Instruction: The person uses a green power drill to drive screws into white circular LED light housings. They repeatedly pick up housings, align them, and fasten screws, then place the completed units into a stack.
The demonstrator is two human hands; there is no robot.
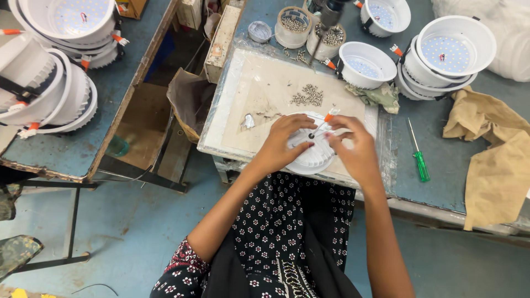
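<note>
Two hands are applied to one white round lamp housing (312, 156), laid back-side up on a worn white board (265, 88) at the near tabletop (441, 143) edge. The left hand (281, 144) rests on the housing with fingers curled; the right hand (356, 148) has fingertips pinched near its orange-tipped wires (329, 116). A heap of loose screws (309, 96) remains unused. Finished-looking housings (441, 55) are stacked to the right, with a green screwdriver (418, 152) and a tan cloth (491, 149). The floor is grey-blue concrete.
</note>
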